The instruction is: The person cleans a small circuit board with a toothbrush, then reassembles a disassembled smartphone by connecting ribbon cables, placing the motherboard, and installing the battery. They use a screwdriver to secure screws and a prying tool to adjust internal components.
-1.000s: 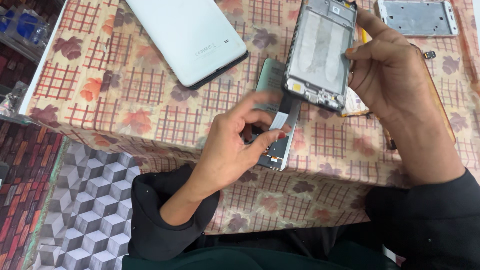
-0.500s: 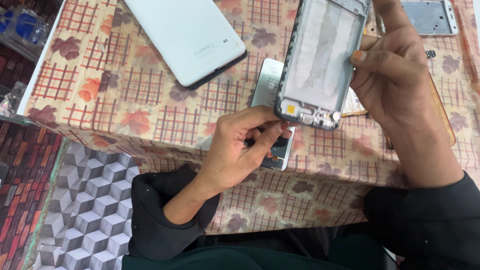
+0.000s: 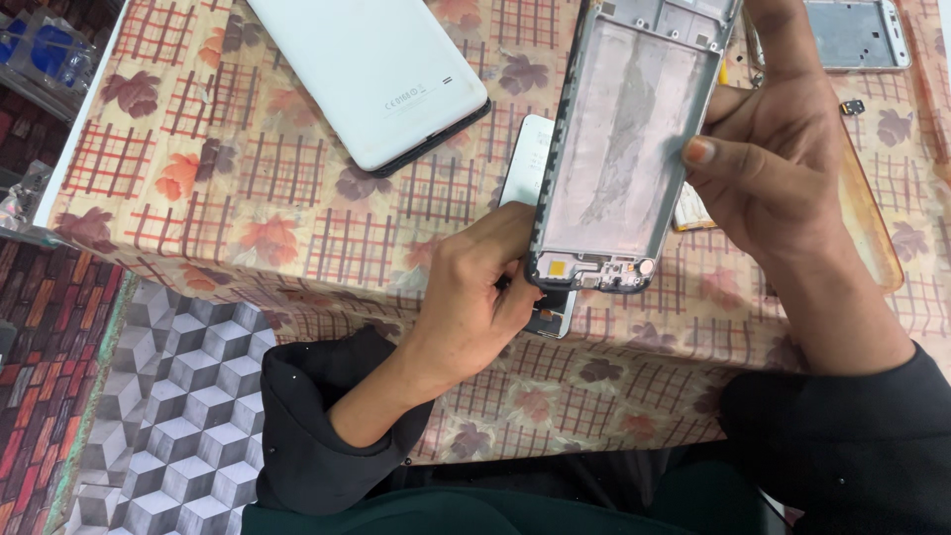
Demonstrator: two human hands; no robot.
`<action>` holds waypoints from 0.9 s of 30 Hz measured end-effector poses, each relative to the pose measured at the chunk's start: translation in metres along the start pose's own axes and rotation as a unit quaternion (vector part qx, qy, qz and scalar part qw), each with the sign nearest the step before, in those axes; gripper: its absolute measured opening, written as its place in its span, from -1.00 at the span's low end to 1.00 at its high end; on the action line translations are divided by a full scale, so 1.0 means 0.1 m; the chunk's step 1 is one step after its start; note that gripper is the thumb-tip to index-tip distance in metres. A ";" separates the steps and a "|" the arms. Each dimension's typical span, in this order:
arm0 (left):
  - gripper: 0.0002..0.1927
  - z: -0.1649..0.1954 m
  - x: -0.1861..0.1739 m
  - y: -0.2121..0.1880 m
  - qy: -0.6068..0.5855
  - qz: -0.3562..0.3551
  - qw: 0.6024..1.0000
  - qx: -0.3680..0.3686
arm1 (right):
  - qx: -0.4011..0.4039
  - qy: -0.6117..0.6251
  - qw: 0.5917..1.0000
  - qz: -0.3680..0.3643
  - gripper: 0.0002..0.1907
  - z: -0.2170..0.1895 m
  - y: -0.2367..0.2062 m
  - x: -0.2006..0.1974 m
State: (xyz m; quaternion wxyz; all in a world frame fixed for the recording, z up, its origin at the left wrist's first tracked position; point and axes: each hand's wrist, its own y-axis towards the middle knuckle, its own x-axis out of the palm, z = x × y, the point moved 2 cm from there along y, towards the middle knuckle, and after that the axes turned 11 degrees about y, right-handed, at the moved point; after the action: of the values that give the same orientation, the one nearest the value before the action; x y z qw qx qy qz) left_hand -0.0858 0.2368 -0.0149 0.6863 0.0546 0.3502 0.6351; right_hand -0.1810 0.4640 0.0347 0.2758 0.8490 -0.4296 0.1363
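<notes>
1. Up close, the right hand grips a phone frame by its right edge — thumb across the front, fingers behind — and holds it tilted above the worktop.
2. The frame is an emptied grey shell with a smudged pale inner panel and small parts along its bottom edge.
3. Just below the frame's lower left corner, the left hand is pinched shut, thumb and fingertips meeting at that corner; what they clamp is too small to tell.
4. Under the frame lies a pale flat phone panel, its lower end showing beside the left hand's fingertips.
5. Left of the frame, a white phone back cover rests face down on the leaf-patterned cloth.
6. Right of the frame, near the top edge, sits a second metal frame — and a tiny dark part lies just below it.
7. Below the frame, both black sleeves come in over the worktop's near edge.
</notes>
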 end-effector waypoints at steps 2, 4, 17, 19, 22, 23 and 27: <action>-0.82 -0.01 0.00 0.00 0.014 -0.002 1.000 -0.002 | -0.010 -0.027 1.000 0.001 0.04 0.01 0.00 -0.02; -0.86 -0.02 0.02 0.00 0.009 -0.002 1.000 -0.009 | -0.023 -0.033 0.999 0.008 0.07 0.01 0.00 -0.04; -0.90 -0.07 0.14 -0.05 0.029 0.000 1.000 -0.002 | -0.051 -0.075 0.996 0.000 0.10 0.01 -0.09 -0.09; -0.85 -0.05 0.15 -0.05 0.025 0.002 0.999 0.020 | -0.048 -0.080 0.996 0.002 0.10 0.02 -0.11 -0.10; -0.85 -0.03 0.13 0.00 -0.003 -0.020 1.000 0.001 | -0.035 -0.079 0.996 0.013 0.10 0.04 -0.12 -0.13; -0.82 -0.03 0.10 0.02 0.011 -0.041 0.999 -0.024 | -0.026 -0.080 0.996 0.018 0.10 0.05 -0.12 -0.15; -0.58 -0.02 -0.13 0.03 0.054 -0.089 0.990 -0.098 | 0.020 -0.106 0.994 -0.016 0.05 0.09 -0.14 -0.19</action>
State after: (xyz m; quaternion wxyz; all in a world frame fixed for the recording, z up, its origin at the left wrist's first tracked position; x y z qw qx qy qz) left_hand -0.0886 0.2249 -0.0094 0.7224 -0.0788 0.3261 0.6046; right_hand -0.1811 0.4781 0.0131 0.2140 0.8707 -0.4401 0.0493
